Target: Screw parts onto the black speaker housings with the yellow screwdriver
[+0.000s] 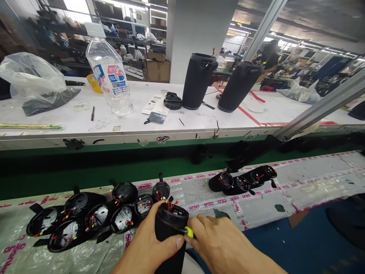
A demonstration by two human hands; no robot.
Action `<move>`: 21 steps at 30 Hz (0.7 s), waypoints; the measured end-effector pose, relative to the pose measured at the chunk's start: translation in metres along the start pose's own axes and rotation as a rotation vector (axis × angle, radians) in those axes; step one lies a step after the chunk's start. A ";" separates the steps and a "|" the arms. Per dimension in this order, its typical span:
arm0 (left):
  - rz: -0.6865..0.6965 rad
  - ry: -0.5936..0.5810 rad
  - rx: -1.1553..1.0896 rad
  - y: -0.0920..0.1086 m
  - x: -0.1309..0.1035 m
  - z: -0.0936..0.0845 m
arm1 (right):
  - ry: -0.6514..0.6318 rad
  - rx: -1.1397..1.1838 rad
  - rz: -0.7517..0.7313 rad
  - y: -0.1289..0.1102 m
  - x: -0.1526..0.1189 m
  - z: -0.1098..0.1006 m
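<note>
Left hand (149, 243) around a black cylinder (171, 227)

A clear bottle with a white cap (110, 76) stands near the front edge of the white table (72, 121), left of the middle. A crumpled plastic bag (34, 74) sits toward the table's left end, and a yellow ring (94, 83) rests by the back edge. Further right, I see red tape (248, 115) running to the front edge. Behind the back edge rises a grey pillar (199, 26), a cardboard box (157, 69) beside it.
</note>
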State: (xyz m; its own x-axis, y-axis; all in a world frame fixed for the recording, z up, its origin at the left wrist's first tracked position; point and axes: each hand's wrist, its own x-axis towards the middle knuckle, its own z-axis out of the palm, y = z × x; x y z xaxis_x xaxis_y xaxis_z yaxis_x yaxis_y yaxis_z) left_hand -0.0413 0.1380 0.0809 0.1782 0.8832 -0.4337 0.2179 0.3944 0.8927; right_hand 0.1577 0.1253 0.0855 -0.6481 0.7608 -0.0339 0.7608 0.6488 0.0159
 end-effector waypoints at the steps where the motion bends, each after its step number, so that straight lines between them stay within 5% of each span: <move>1: -0.002 0.011 0.011 0.002 -0.001 0.001 | -0.012 -0.004 0.001 0.000 0.000 -0.001; 8: -0.036 0.060 0.053 0.011 -0.007 0.004 | -0.043 -0.041 0.016 -0.003 0.004 -0.006; 14: 0.001 0.054 0.115 -0.005 -0.002 0.001 | -0.151 -0.065 0.022 -0.008 0.005 -0.010; 21: -0.006 0.083 0.198 -0.013 0.000 0.001 | -0.101 -0.116 0.007 -0.010 0.001 -0.007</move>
State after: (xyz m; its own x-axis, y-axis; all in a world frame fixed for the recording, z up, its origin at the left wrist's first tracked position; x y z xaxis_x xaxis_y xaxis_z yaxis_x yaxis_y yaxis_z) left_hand -0.0430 0.1324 0.0694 0.0983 0.9020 -0.4204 0.4044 0.3497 0.8451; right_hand 0.1488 0.1198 0.0919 -0.6317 0.7636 -0.1335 0.7524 0.6454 0.1316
